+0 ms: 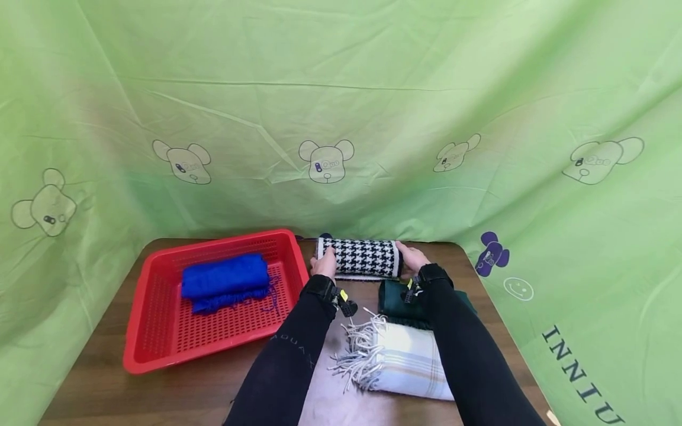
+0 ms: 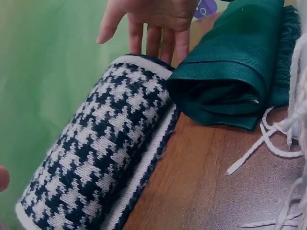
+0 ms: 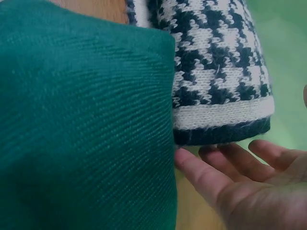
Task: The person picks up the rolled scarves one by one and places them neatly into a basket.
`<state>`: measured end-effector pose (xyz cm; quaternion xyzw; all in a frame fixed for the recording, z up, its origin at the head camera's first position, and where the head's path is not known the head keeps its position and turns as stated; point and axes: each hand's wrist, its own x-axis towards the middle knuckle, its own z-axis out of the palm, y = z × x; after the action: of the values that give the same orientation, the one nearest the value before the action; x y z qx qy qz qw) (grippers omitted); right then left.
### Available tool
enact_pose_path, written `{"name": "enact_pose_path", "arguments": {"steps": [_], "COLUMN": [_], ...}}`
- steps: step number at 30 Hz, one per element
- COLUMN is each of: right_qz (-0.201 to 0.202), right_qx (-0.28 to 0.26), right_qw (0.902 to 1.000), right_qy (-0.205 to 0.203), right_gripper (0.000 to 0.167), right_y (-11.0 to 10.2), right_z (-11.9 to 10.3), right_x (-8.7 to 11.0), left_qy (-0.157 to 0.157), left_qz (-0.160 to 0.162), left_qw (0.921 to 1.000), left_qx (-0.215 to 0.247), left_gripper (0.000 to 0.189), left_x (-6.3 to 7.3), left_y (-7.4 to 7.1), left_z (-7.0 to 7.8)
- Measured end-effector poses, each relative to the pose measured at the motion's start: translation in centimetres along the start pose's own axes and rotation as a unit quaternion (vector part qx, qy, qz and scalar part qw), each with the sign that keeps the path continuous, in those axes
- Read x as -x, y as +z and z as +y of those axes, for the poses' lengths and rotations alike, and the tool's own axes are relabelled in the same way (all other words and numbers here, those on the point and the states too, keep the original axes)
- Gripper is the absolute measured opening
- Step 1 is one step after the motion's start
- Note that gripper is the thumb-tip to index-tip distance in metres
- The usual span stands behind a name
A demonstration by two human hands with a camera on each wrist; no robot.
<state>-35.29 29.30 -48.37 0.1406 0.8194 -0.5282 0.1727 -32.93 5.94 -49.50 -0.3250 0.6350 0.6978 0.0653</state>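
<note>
A rolled black-and-white houndstooth knit scarf lies at the back of the table. At its left end is my left hand, its thumb pointing forward; in the left wrist view only a fingertip shows, apart from the roll. My right hand is at the other end. In the right wrist view its fingers are extended close against the scarf's dark edge, not wrapped round it. A folded dark green scarf lies just nearer, partly under my right forearm.
A red perforated basket on the left holds a folded blue fringed scarf. A white plaid scarf with long fringe lies at the front right. Green printed curtain borders the wooden table.
</note>
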Motion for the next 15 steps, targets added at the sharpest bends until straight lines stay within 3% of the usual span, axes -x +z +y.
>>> {"name": "enact_pose_path", "arguments": {"steps": [6, 15], "right_qz": [-0.038, -0.036], "right_qx": [0.008, 0.01], "right_qw": [0.9992, 0.9988], "right_qy": [-0.013, 0.032], "right_gripper": [0.064, 0.078], "right_y": [-0.1, 0.3], "right_z": [0.0, 0.4], "right_x": [0.3, -1.0], "left_qy": [-0.001, -0.001], "left_qz": [0.001, 0.0], "left_qw": [1.0, 0.9999], "left_qx": [-0.003, 0.014], "left_gripper": [0.082, 0.082], "left_x": [-0.7, 0.8], "left_y": [0.1, -0.2], "left_z": [0.1, 0.9]}}
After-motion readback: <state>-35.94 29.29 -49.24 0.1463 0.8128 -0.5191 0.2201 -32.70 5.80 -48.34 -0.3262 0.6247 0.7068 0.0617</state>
